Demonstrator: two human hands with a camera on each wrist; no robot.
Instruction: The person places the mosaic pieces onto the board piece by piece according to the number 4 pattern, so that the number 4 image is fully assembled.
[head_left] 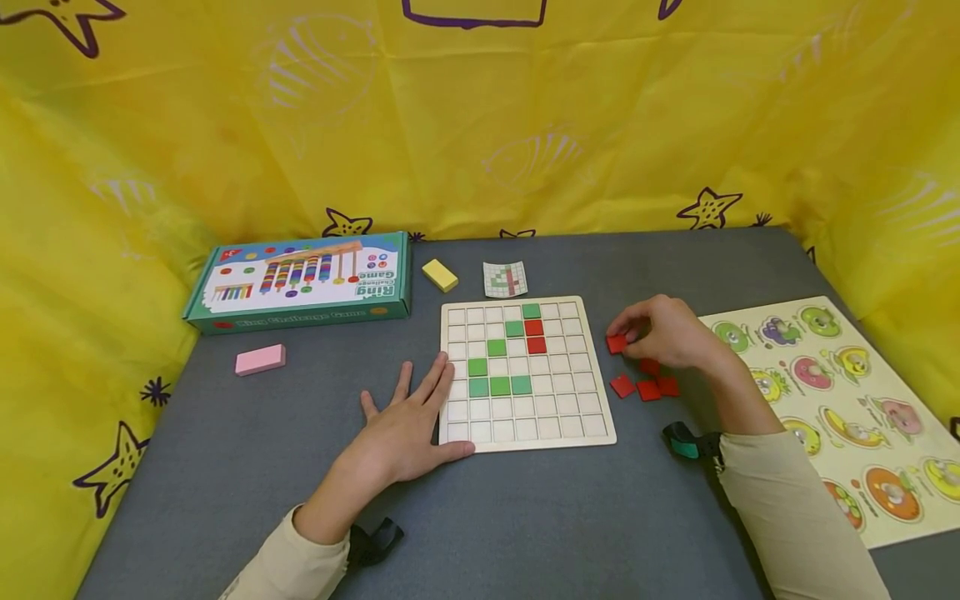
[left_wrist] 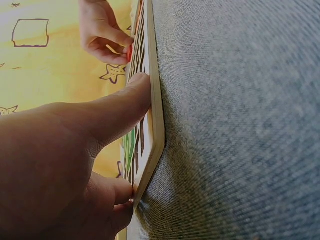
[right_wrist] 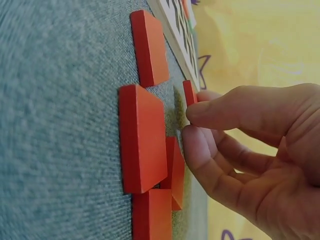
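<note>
A pale wooden grid board (head_left: 570, 427) lies on the grey table, with several green tiles (head_left: 499, 386) and two red tiles (head_left: 536, 344) in its squares. My left hand (head_left: 401, 437) rests at the board's lower left corner, fingers spread along the left edge and thumb on the front edge. Right of the board, my right hand (head_left: 667, 333) pinches a red square tile (head_left: 617, 343) between thumb and fingers; in the right wrist view this tile (right_wrist: 189, 93) is raised off the cloth. Loose red tiles (head_left: 648, 390) lie just below that hand, partly hidden by it.
Behind the board lies a small pattern card (head_left: 505, 280), with a yellow block (head_left: 439, 276) beside it. A Ring Challenge Game box (head_left: 300, 279) and a pink block (head_left: 260, 360) are at left. A fruit picture board (head_left: 847, 392) lies at right, partly under the right sleeve.
</note>
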